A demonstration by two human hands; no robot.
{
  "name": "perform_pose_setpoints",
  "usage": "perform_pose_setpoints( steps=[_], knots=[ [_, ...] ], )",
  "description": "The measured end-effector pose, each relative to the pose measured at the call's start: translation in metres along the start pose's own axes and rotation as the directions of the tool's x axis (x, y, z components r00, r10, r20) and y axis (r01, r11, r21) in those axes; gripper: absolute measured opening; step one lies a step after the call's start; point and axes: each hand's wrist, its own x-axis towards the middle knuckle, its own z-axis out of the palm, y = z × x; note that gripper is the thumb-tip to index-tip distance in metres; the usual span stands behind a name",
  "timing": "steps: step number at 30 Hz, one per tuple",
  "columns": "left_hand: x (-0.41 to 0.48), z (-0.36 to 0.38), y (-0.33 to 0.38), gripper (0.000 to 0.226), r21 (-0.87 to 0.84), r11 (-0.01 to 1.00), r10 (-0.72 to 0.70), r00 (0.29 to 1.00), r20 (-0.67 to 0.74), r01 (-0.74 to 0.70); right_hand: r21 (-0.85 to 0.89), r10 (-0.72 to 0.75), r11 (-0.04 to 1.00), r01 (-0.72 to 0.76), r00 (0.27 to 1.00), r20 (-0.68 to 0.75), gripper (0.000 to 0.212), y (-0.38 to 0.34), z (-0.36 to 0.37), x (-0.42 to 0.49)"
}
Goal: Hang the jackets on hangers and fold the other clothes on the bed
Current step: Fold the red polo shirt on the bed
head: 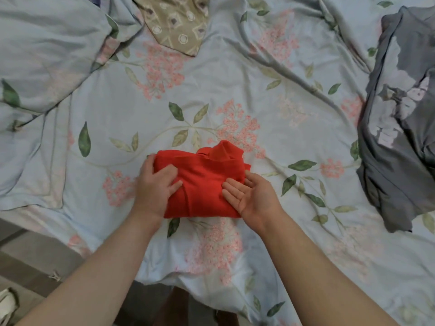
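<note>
Head view is showing a bed (270, 74) taking up most of the frame, dressed in a pale blue cover printed with pink blossom and green leaves and lying in loose creases. A grey garment (397, 137) with a pale print is lying crumpled along the bed's right side, well apart from the work. A tan patterned cloth (179, 24) is poking in at the far edge, at the top centre. A strip of floor (35, 252) is showing at lower left, beside the bed. A red garment (202, 187) is sitting near the bed's near edge, at mid-frame, folded into a compact block with a looser fold standing up at its far side. The left hand (154, 187) is lying palm down on the block's left end, fingers bent loosely and pressing the cloth rather than pinching it. The right hand (253, 196) is resting at the block's right end, palm turned upward, fingers spread and nearly straight, touching the fabric and gripping nothing. Both forearms are reaching in bare from the lower corners.
</note>
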Motion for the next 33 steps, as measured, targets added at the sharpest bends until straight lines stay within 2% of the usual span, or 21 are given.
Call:
perform_pose_setpoints(
  steps=[1,2,3,4,5,6,7,9,11,13,15,17,18,19,21,22,25,28,33],
  knots=[
    [0.002,-0.001,-0.012,0.061,0.358,0.913,0.166,0.980,0.114,-0.196,-0.136,-0.080,0.988,0.076,0.997,-0.019,0.059,0.005,0.004,0.005],
    [0.005,-0.005,-0.027,0.075,0.656,0.663,0.262,0.933,0.248,-0.360,-0.353,-0.201,0.919,0.177,0.979,-0.031,0.062,0.012,0.005,0.010],
    [0.009,-0.011,-0.040,0.084,0.814,0.368,0.300,0.886,0.354,-0.449,-0.628,-0.363,0.727,0.277,0.932,-0.009,0.068,0.019,0.005,0.015],
    [0.014,-0.015,-0.049,0.088,0.877,0.173,0.274,0.877,0.394,-0.448,-0.846,-0.505,0.430,0.314,0.861,0.063,0.072,0.024,0.003,0.019],
    [0.021,-0.019,-0.057,0.090,0.908,0.093,0.220,0.898,0.382,-0.409,-0.946,-0.586,0.157,0.282,0.798,0.141,0.074,0.030,-0.002,0.024],
    [0.028,-0.021,-0.061,0.091,0.924,0.069,0.177,0.916,0.361,-0.377,-0.974,-0.625,-0.007,0.225,0.760,0.180,0.075,0.033,-0.007,0.027],
    [0.035,-0.022,-0.066,0.091,0.928,0.053,0.152,0.921,0.358,-0.369,-0.982,-0.645,-0.059,0.182,0.743,0.177,0.076,0.036,-0.012,0.030],
    [0.047,-0.021,-0.071,0.093,0.926,0.033,0.148,0.918,0.367,-0.376,-0.989,-0.660,-0.008,0.146,0.742,0.114,0.079,0.040,-0.019,0.040],
    [0.048,-0.019,-0.072,0.102,0.931,0.088,0.179,0.925,0.334,-0.353,-0.990,-0.665,0.031,0.136,0.742,0.081,0.085,0.043,-0.015,0.047],
    [0.040,-0.012,-0.069,0.120,0.919,0.337,0.254,0.960,0.121,-0.205,-0.985,-0.660,0.117,0.125,0.751,0.017,0.093,0.040,-0.006,0.049],
    [0.029,-0.005,-0.061,0.127,0.810,0.587,0.241,0.958,-0.157,-0.015,-0.942,-0.580,0.318,0.105,0.808,-0.105,0.091,0.030,0.001,0.045],
    [0.021,-0.003,-0.049,0.112,0.629,0.771,0.089,0.960,-0.265,0.102,-0.814,-0.393,0.570,0.110,0.907,-0.152,0.066,0.014,0.005,0.033],
    [0.017,-0.004,-0.041,0.094,0.478,0.861,-0.043,0.961,-0.273,0.175,-0.742,-0.276,0.665,0.087,0.952,-0.136,0.051,0.006,0.006,0.024],
    [0.012,-0.009,-0.033,0.075,0.306,0.912,-0.203,0.948,-0.244,0.273,-0.695,-0.177,0.716,0.064,0.980,-0.093,0.041,-0.001,0.008,0.013],
    [-0.005,-0.023,-0.015,0.049,0.088,0.876,-0.467,0.880,-0.083,0.473,-0.667,-0.073,0.743,0.054,0.997,-0.001,0.037,-0.011,0.011,-0.015],
    [-0.018,-0.030,-0.003,0.042,0.055,0.858,-0.511,0.860,-0.007,0.510,-0.652,-0.052,0.756,0.067,0.998,0.043,0.039,-0.016,0.014,-0.031],
    [-0.065,-0.052,0.037,0.034,-0.009,0.907,-0.421,0.906,0.048,0.422,-0.608,-0.010,0.787,0.104,0.988,0.157,0.054,-0.023,0.025,-0.086],
    [-0.127,-0.071,0.080,0.047,-0.086,0.931,-0.346,0.934,0.093,0.354,-0.577,0.019,0.803,0.153,0.960,0.281,0.069,-0.023,0.045,-0.146],
    [-0.231,-0.101,0.135,0.047,-0.348,0.910,-0.204,0.974,0.102,0.227,-0.500,0.086,0.836,0.226,0.846,0.527,0.079,-0.031,0.089,-0.252]
  ],
)
